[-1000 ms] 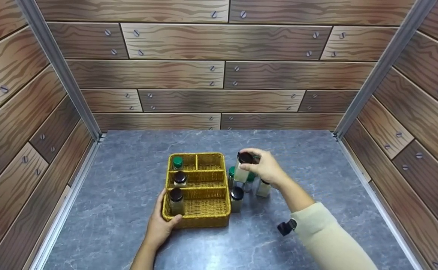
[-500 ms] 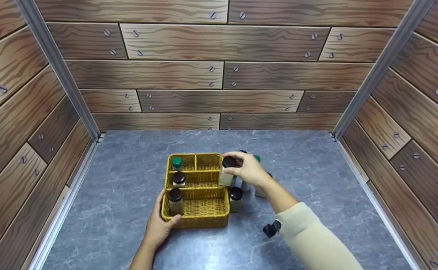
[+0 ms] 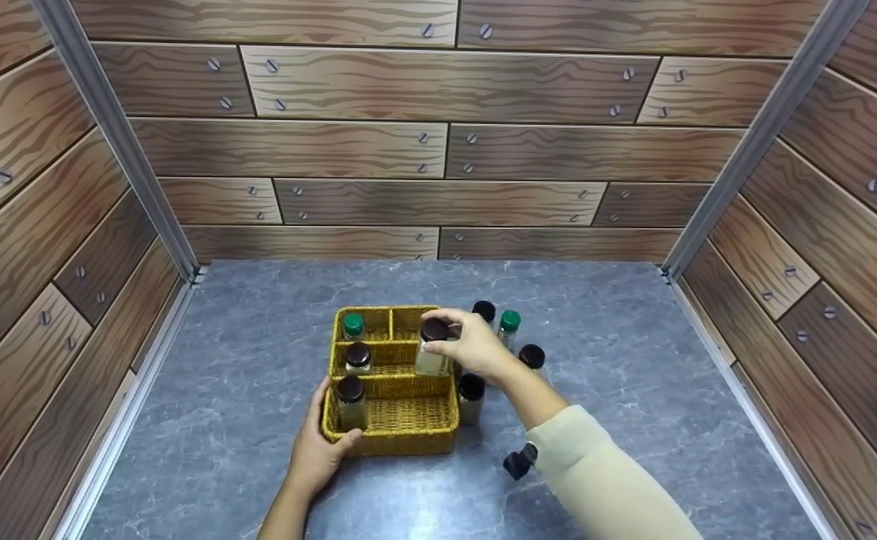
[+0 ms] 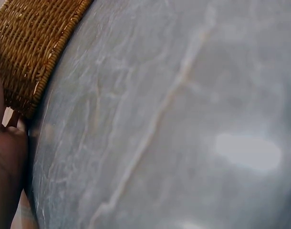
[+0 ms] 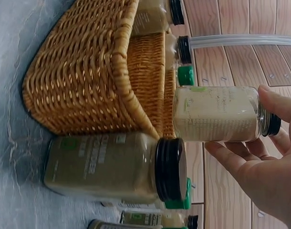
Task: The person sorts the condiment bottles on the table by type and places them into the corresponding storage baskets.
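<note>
My right hand pinches a glass spice jar near its black lid, with pale powder inside. The jar is upright above the right part of the middle compartment of a wicker basket. In the right wrist view the jar hangs beyond the basket's rim. My left hand grips the basket's front left corner, thumb on the front wall and fingers along the left side. Down the basket's left side stand a green-lidded jar, a black-lidded jar and another black-lidded jar, one per row.
Outside the basket's right wall stands a black-lidded jar. Further back are a green-lidded jar and black-lidded jars, partly hidden by the right hand and arm. Wood-patterned walls enclose the grey marbled table.
My right hand has carried the spice jar leftward, from above the loose jars to over the basket. Those jars are now less covered. My left hand keeps its grip on the basket.
</note>
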The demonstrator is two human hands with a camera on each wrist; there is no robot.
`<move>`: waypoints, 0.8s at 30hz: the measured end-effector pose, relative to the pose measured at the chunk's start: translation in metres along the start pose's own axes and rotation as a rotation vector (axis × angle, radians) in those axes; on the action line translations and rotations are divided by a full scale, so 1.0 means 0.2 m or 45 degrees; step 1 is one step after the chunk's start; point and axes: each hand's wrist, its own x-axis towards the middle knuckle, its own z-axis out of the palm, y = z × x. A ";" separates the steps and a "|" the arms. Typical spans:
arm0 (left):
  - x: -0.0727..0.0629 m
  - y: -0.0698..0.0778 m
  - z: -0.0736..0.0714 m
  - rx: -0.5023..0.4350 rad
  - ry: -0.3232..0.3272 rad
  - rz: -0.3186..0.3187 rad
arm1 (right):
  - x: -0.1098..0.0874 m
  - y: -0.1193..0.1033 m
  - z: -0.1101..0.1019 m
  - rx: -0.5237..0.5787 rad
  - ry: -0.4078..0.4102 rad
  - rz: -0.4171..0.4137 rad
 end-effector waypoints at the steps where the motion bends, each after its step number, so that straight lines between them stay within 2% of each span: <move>1: 0.00 0.00 0.00 -0.003 0.000 -0.001 | 0.01 0.00 0.01 0.000 0.002 0.000; 12: 0.00 0.00 0.00 0.025 0.003 -0.012 | 0.05 0.00 0.10 -0.063 0.057 0.006; 24: 0.00 0.01 -0.01 0.006 0.003 0.007 | 0.09 0.02 0.17 -0.012 0.047 -0.014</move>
